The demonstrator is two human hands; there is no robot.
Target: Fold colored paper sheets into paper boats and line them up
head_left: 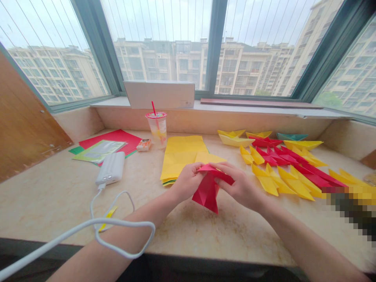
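As the left hand [188, 181] and right hand [239, 184] pinch it from either side, fingers half closed, a folded sheet of red origami paper [208, 194] sits gripped between them over the bench [223, 239] at lower centre. Beyond lie a yellow paper sheet [183, 156] and, toward the right of the frame, folded yellow and red paper shapes [295, 186].

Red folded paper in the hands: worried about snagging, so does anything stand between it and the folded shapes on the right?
Only the right hand stands between the red folded paper and the pointed yellow and red folded paper shapes, which lie just beyond that hand.
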